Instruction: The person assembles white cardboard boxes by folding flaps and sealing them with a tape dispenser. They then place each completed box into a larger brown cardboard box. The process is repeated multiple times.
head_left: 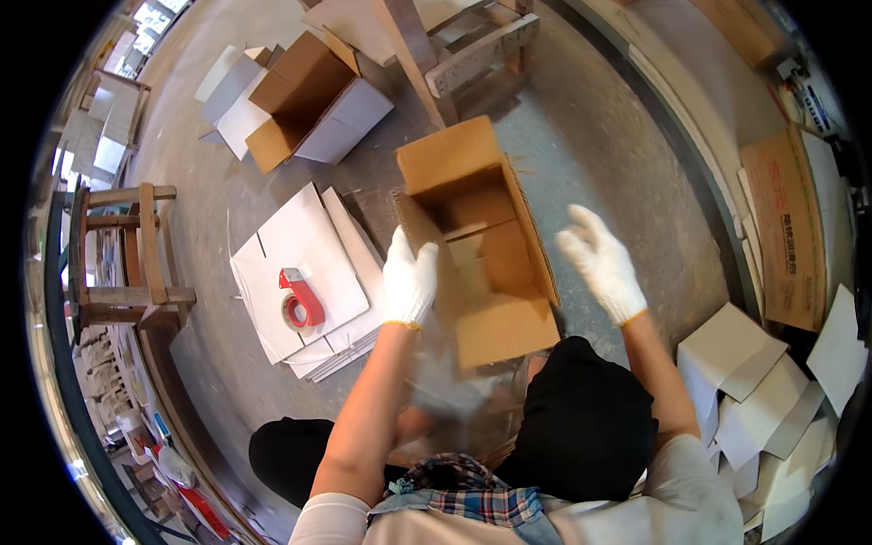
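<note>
Carton (490, 250) erected, end flaps unclosed; tape dispenser (302, 307) laid on flat cardboard (304, 236). Left hand (411, 280) set at carton wall, grip unclear; right hand (602, 263) held apart, spread, empty.

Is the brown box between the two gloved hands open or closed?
Open: its end flaps are spread outward, and the inside of the box shows.

Floor (604, 136) around you: grey, concrete-like, mottled, with a pale sheen beyond your right side. To your left, an open wooden frame (153, 243). Ahead of you, a wooden stand (483, 56), plank-braced, shadow beneath. Far left: bright, window-like patches (148, 38).
</note>
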The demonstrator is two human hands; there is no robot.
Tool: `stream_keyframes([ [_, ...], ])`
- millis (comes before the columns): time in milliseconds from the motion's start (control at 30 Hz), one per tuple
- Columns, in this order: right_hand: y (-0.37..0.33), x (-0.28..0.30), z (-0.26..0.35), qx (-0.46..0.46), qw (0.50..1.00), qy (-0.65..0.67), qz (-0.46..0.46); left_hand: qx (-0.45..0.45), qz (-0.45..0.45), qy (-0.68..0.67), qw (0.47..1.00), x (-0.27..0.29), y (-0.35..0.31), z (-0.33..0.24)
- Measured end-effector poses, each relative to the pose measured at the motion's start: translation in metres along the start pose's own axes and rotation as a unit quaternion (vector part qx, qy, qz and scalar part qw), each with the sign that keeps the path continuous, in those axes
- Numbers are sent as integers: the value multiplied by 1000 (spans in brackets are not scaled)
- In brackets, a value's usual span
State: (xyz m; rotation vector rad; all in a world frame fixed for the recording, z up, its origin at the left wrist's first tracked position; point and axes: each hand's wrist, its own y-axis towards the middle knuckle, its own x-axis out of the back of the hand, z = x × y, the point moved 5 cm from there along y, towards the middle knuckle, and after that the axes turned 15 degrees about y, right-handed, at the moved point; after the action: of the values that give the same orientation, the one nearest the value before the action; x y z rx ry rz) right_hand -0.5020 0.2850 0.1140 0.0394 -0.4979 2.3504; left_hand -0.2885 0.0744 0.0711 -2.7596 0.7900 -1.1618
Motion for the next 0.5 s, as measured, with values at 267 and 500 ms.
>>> stream_keyframes([
  [267,39,-43,-34,-66,990,-50,115,88,110,-87,986,-18,6,23],
  [500,43,-24,-48,-122,963,171,169,117,203,-216,948,-13,5,18],
])
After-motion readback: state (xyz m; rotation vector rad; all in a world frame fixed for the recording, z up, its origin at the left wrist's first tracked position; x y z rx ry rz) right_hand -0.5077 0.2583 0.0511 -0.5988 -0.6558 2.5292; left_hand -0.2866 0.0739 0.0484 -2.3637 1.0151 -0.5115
